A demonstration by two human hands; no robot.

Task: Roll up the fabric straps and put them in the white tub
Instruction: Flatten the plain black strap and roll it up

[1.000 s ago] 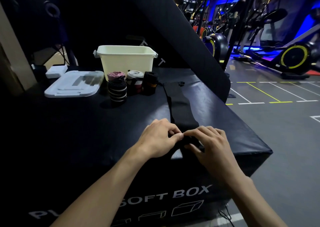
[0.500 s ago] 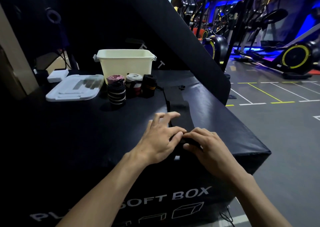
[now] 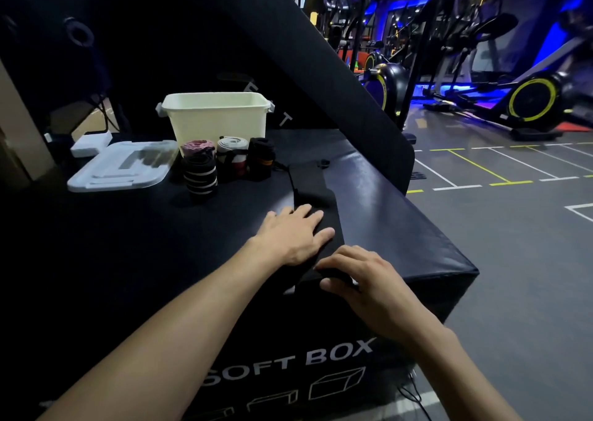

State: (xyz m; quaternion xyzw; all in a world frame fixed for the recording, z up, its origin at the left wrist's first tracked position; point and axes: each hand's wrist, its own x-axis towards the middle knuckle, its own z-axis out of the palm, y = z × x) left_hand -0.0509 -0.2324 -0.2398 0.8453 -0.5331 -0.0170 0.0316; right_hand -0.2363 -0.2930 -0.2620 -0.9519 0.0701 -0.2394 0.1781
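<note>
Pressing black strap [image 3: 313, 189], left hand [image 3: 293, 236] flat, box [image 3: 401, 215] reading "SOFT BOX"

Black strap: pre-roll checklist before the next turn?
1. Black strap lies flat ahead of the roll: ok.
2. Left hand presses the strap flat, fingers straight: ok.
3. Right hand grips the rolled near end: ok.
4. Roll tightness: cannot tell, hidden under fingers.
5. White tub open, lid off beside it: ok.
6. Rolled straps stand clear of the strap's path: ok.
</note>
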